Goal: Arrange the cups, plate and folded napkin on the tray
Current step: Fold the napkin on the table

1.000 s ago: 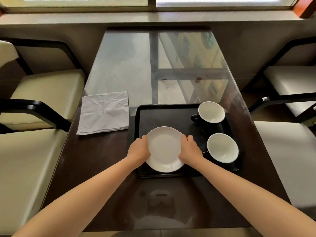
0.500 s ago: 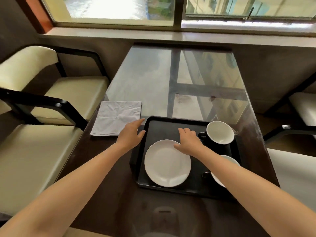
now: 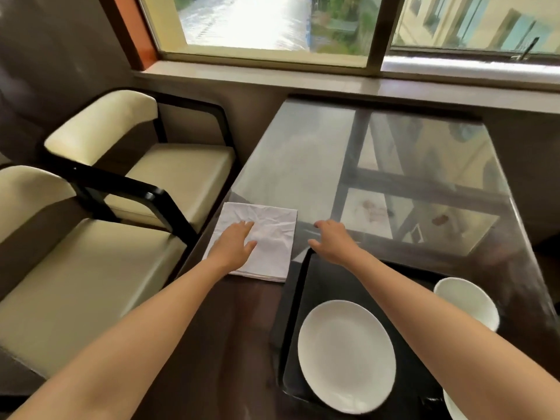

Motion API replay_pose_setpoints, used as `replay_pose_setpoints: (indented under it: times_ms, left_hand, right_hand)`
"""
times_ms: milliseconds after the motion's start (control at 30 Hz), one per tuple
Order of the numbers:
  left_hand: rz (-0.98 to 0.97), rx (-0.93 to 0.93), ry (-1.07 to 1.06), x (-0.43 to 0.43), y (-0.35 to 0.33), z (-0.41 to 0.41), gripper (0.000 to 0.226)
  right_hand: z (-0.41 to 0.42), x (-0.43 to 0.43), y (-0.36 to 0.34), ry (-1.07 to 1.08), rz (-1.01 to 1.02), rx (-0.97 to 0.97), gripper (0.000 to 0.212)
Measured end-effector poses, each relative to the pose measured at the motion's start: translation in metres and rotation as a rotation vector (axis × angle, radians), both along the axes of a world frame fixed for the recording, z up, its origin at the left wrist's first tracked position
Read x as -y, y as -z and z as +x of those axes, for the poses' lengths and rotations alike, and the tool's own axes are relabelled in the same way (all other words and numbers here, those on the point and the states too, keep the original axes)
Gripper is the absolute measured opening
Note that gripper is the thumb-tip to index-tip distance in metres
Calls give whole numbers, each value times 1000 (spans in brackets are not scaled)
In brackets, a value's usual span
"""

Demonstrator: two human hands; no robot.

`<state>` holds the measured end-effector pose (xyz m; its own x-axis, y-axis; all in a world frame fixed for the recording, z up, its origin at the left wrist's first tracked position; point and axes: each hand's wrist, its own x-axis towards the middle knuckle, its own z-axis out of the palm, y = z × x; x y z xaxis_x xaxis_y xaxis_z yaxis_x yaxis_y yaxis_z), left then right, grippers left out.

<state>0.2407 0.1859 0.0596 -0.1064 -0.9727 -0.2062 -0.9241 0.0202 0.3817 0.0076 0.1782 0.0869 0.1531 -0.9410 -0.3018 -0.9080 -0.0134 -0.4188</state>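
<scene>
A folded white napkin (image 3: 274, 234) lies on the dark table to the left of the black tray (image 3: 321, 286). My left hand (image 3: 233, 247) rests flat on the napkin, fingers spread, not gripping it. Over the tray's far left corner hovers my right hand (image 3: 331, 242), open and holding nothing. A white plate (image 3: 347, 356) sits on the tray's near left part. One white-lined cup (image 3: 466, 301) stands at the tray's right side. A second cup (image 3: 453, 404) is only partly visible at the bottom right edge.
The glossy dark table (image 3: 394, 177) runs up to a window sill (image 3: 333, 77). Two cream armchairs with black frames (image 3: 145, 165) stand close along the table's left edge.
Both hands left the plate on the tray and moved left and away from me. My left hand has come down onto the napkin. The view has swung left.
</scene>
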Motion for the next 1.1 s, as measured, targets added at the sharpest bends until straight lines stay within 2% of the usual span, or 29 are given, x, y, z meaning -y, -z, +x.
replay_pose_setpoints:
  times_ms: [167, 367, 567, 733, 833, 867, 933, 1000, 1067, 1100]
  left_hand:
    - [36, 38, 38, 28, 33, 6, 53]
    - [26, 169, 140, 34, 79, 4, 55]
    - [-58, 199, 161, 28, 106, 13, 62]
    - [-66, 177, 154, 24, 114, 15, 63]
    - [-51, 163, 159, 25, 112, 15, 63]
    - [-39, 157, 168, 24, 111, 15, 64]
    - [-23, 97, 177, 24, 107, 15, 67]
    - [-53, -88, 116, 31, 97, 18, 68]
    - [-136, -249, 25, 51, 83, 26, 62]
    - [-176, -253, 6, 66, 77, 31, 62]
  right_hand:
    - [22, 38, 24, 37, 12, -22, 50]
    - [39, 72, 46, 70, -10, -15, 46]
    - [48, 109, 60, 155, 44, -4, 50]
    - [58, 124, 76, 230, 59, 9, 31]
    - [63, 129, 79, 330, 20, 137, 9]
    - [64, 130, 79, 354, 19, 211, 9]
    - [66, 130, 77, 356, 51, 345, 20]
    - [67, 130, 72, 295, 64, 357, 27]
    - [69, 130, 66, 209, 30, 312, 19]
    - [69, 130, 62, 182, 11, 316, 15]
